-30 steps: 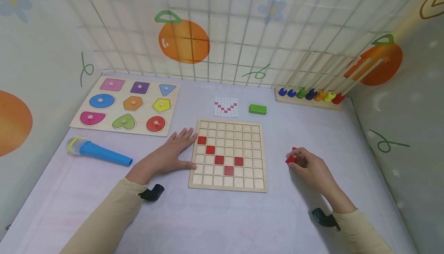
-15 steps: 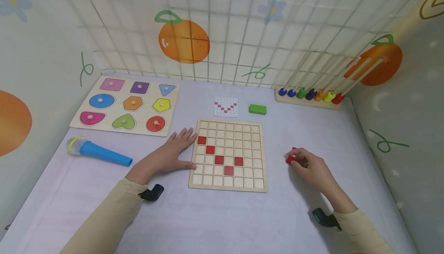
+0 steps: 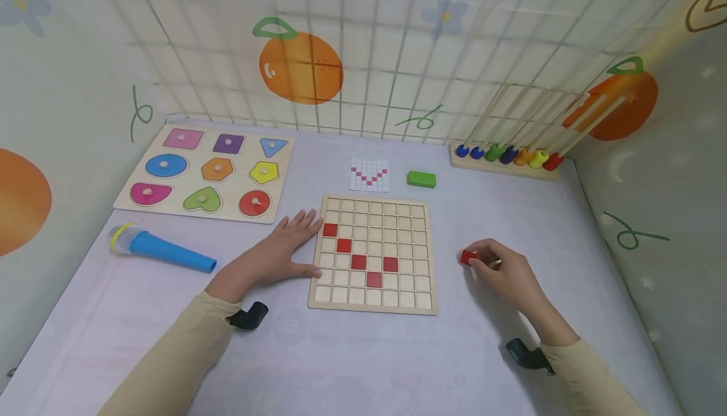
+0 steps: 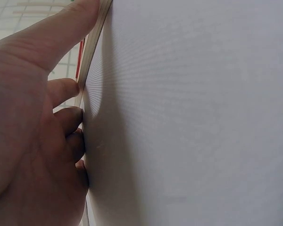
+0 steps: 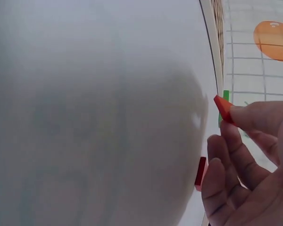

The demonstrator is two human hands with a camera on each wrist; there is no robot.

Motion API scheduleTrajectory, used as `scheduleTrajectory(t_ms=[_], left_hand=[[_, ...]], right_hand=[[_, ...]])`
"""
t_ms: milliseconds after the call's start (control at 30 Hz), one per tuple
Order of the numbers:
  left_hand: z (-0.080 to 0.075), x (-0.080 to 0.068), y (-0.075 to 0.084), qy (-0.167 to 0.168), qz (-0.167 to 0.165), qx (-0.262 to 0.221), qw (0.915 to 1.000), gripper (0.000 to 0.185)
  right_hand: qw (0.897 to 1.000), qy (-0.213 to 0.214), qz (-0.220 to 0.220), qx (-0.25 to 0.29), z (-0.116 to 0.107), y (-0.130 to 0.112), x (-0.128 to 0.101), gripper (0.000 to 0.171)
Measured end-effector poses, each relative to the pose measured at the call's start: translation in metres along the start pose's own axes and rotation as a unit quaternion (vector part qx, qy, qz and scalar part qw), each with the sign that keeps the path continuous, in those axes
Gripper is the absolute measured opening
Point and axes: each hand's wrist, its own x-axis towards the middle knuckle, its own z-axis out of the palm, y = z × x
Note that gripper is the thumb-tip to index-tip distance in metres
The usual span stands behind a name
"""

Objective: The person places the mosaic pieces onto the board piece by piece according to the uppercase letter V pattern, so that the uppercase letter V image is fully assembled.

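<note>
A wooden grid board (image 3: 375, 312) lies flat on the table, with several red square tiles (image 3: 374, 279) set in its cells. Spread fingers of my left hand (image 3: 281, 253) rest on the table, thumb and fingertips touching the board's left edge. To the right of the board, my right hand (image 3: 507, 272) pinches a red tile (image 3: 468, 257) between thumb and fingers. The right wrist view shows that held tile tilted and raised above the tabletop. Below the fingers there, another red tile (image 5: 201, 174) lies on the table; the hand hides it in the head view.
Behind the board are a small pattern card (image 3: 370, 175) and a green block (image 3: 422, 179). A shape puzzle (image 3: 233, 156) and a blue toy microphone (image 3: 170, 252) lie at left. A bead rack (image 3: 505, 168) with upright pegs stands at the back right.
My right hand has shifted slightly left toward the board, carrying the red tile with it. My left hand and the board stay where they were.
</note>
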Motion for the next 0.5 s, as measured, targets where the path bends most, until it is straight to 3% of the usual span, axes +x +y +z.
scheduleTrajectory(t_ms=[500], left_hand=[[0.001,0.001,-0.002,-0.002,0.001,0.003,1.0000,0.107]], right_hand=[[0.999,-0.027,-0.008,0.037,0.010,-0.019,0.011,0.019]])
